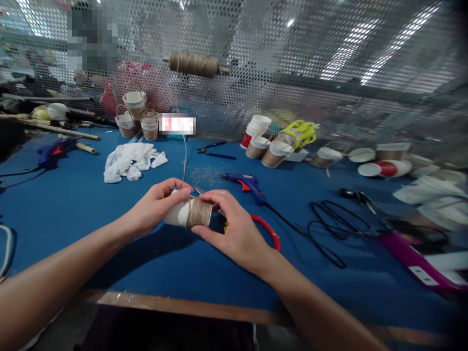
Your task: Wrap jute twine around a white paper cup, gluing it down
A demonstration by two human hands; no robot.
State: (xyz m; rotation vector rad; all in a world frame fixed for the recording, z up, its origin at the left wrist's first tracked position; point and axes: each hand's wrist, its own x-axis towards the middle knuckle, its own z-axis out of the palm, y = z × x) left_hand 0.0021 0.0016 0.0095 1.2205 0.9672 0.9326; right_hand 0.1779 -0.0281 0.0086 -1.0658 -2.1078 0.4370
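Note:
A white cup (178,214), lying on its side in the air above the blue table, has brown twine (199,212) wound round its right part. My left hand (155,204) grips the cup's white part, with thumb and fingers near the twine's upper edge. Around the wound end curl the thumb and fingers of my right hand (234,226). A loose strand (185,156) runs up from the left fingers towards a twine spool (193,64) on the mesh. Scissors with a red handle (269,230) lie partly hidden behind my right hand.
Beyond my hands are a blue glue gun (252,187), pliers (217,152) and white cloth (129,161). Twine-wrapped cups (127,126) stand at the back left, more (277,154) at the back right. A black cable (329,243) and purple power strip (417,261) lie right; another glue gun (54,153) lies left.

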